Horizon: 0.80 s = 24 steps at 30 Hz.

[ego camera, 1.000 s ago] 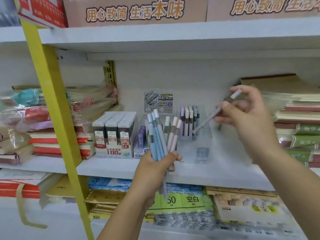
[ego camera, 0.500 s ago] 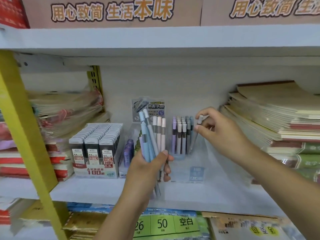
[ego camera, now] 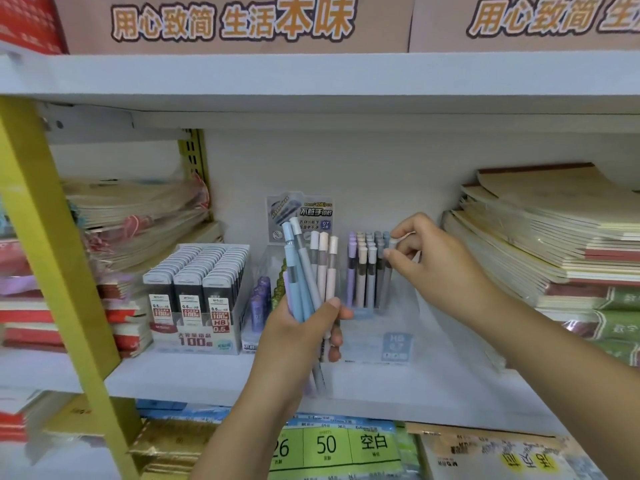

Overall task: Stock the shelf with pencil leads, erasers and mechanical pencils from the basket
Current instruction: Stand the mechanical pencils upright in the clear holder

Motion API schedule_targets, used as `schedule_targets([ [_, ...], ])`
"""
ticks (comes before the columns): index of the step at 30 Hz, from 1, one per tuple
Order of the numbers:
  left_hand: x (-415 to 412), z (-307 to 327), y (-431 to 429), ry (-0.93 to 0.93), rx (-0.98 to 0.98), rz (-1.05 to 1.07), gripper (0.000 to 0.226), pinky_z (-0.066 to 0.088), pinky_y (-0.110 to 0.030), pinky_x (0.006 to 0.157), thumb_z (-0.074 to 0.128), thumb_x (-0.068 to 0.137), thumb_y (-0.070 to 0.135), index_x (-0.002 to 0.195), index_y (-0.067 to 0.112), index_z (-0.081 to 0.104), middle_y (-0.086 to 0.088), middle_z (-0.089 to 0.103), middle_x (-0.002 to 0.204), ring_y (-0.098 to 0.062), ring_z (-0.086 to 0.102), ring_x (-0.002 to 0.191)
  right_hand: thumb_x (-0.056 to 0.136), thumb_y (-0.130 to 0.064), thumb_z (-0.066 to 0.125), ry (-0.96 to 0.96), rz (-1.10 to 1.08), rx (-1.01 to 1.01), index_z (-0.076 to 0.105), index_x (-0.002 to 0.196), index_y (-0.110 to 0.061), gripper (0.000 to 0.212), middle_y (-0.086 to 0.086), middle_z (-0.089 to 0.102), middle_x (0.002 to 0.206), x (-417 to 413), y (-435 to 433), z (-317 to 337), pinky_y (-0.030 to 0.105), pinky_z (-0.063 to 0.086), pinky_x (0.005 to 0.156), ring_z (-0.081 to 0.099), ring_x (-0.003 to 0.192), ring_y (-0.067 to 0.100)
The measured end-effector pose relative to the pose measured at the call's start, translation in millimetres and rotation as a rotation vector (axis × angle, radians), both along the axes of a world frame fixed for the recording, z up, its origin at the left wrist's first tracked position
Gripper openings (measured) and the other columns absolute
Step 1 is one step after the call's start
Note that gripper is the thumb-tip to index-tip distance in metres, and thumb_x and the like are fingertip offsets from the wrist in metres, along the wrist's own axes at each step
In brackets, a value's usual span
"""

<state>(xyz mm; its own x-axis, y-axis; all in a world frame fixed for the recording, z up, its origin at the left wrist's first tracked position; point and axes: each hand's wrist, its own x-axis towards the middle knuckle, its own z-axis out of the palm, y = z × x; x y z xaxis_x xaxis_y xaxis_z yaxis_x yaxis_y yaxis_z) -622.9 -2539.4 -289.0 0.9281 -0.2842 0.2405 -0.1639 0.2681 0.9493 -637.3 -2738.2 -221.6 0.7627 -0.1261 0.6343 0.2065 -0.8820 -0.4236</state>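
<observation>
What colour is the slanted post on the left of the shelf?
Yellow. The post shows best in the head view.

Bright, even light, soft shadows; edges bowed and blurred (wide-angle lens).

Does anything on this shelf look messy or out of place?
Mostly tidy. The plastic-wrapped notebooks at the left sag and tilt, their wrapping crumpled, and the notebook stack at the right fans out unevenly. The lead boxes and the pencils standing in the clear holder sit in neat rows.
</observation>
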Motion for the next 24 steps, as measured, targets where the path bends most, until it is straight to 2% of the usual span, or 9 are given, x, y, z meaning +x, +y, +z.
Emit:
schedule_targets([
  [4, -1, 0, 1, 0.009, 0.001, -0.031, 0.025, 0.048, -0.024, 0.049, 0.062, 0.096, 0.016, 0.111, -0.003, 0.060, 0.002, 0.068, 0.062, -0.015, 0.052, 0.050, 0.085, -0.029, 0.070, -0.018, -0.036, -0.102, 0.053, 0.087, -0.024, 0.018, -0.013, 0.060, 0.075, 2, 0, -5, 0.014, 0.035, 0.061, 0.054, 0.079, 0.005],
  [6, -2, 1, 3, 0.028, -0.018, -0.069, 0.022, 0.049, -0.026, 0.050, 0.062, 0.096, 0.016, 0.112, 0.003, 0.060, -0.003, 0.072, 0.071, -0.015, 0.055, 0.052, 0.086, -0.030, 0.069, -0.031, -0.081, -0.191, 0.058, 0.088, -0.022, 0.014, -0.010, 0.059, 0.080, 2, 0, -6, 0.025, 0.034, 0.067, 0.049, 0.088, 0.013],
  [8, -2, 2, 5, 0.048, -0.039, -0.118, 0.020, 0.051, -0.029, 0.053, 0.062, 0.095, 0.016, 0.114, 0.008, 0.060, -0.008, 0.075, 0.084, -0.016, 0.058, 0.056, 0.089, -0.031, 0.064, -0.100, -0.102, -0.206, 0.064, 0.093, -0.020, 0.011, -0.007, 0.056, 0.088, 0, 1, -5, 0.024, 0.032, 0.073, 0.046, 0.092, 0.013],
  [10, -1, 2, 7, 0.049, -0.025, -0.157, 0.022, 0.054, -0.031, 0.056, 0.063, 0.095, 0.018, 0.115, 0.010, 0.061, -0.010, 0.076, 0.089, -0.016, 0.061, 0.059, 0.089, -0.035, 0.059, -0.145, -0.036, -0.089, 0.066, 0.096, -0.023, 0.015, -0.008, 0.057, 0.090, -7, 12, -2, 0.019, 0.035, 0.073, 0.049, 0.086, 0.009],
  [13, -1, 2, 6, 0.040, -0.009, -0.197, 0.020, 0.058, -0.033, 0.062, 0.064, 0.094, 0.020, 0.113, 0.013, 0.062, -0.011, 0.077, 0.096, -0.016, 0.066, 0.065, 0.084, -0.037, 0.067, 0.060, 0.227, 0.342, 0.068, 0.101, -0.029, 0.019, -0.005, 0.069, 0.080, -16, 37, 3, 0.015, 0.044, 0.070, 0.062, 0.077, 0.005],
  [16, -3, 3, 5, 0.036, -0.012, -0.227, 0.020, 0.060, -0.036, 0.065, 0.064, 0.094, 0.020, 0.113, 0.014, 0.063, -0.012, 0.077, 0.098, -0.019, 0.071, 0.070, 0.084, -0.024, 0.072, 0.178, 0.348, 0.540, 0.066, 0.104, -0.025, 0.021, -0.005, 0.072, 0.072, -18, 47, 6, 0.017, 0.046, 0.062, 0.066, 0.068, 0.005],
  [19, -3, 3, 6, 0.070, -0.040, -0.244, 0.026, 0.062, -0.037, 0.067, 0.066, 0.089, 0.023, 0.113, 0.013, 0.064, -0.013, 0.077, 0.099, -0.025, 0.075, 0.080, 0.086, -0.010, 0.068, 0.096, 0.337, 0.710, 0.062, 0.099, -0.017, 0.016, -0.002, 0.070, 0.066, -19, 42, 14, 0.021, 0.045, 0.052, 0.064, 0.060, 0.009],
  [21, -1, 2, 9, 0.088, -0.042, -0.211, 0.025, 0.062, -0.035, 0.063, 0.065, 0.090, 0.022, 0.112, 0.012, 0.064, -0.012, 0.077, 0.099, -0.023, 0.075, 0.075, 0.088, -0.005, 0.064, -0.046, 0.286, 0.748, 0.058, 0.098, -0.016, 0.016, 0.000, 0.069, 0.066, -21, 31, 24, 0.020, 0.044, 0.048, 0.063, 0.057, 0.010],
  [24, 3, -2, 13, 0.071, -0.001, -0.112, 0.018, 0.052, -0.026, 0.050, 0.063, 0.094, 0.019, 0.110, 0.011, 0.064, -0.006, 0.078, 0.091, -0.013, 0.062, 0.055, 0.088, -0.009, 0.064, -0.168, 0.229, 0.579, 0.056, 0.098, -0.022, 0.018, 0.001, 0.068, 0.070, -23, 14, 34, 0.019, 0.044, 0.054, 0.063, 0.063, 0.011],
])
